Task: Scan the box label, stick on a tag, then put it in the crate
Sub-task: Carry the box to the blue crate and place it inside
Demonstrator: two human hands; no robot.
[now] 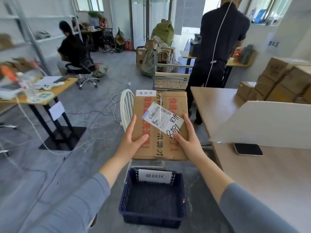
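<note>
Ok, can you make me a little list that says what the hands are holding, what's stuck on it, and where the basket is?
held thing: cardboard box
left hand: grips the box's left edge
right hand: grips the box's right edge
stuck on the box: barcode label with handwritten numbers; small white tag at the far left corner
basket: dark blue crate on the floor, below the box
crate contents: nothing visible inside
nearby: black phone on the table at right

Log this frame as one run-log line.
phase: place in crate | box: held in air above blue crate, tag on | left hand: gripping box | right hand: gripping box | crate: empty
</note>
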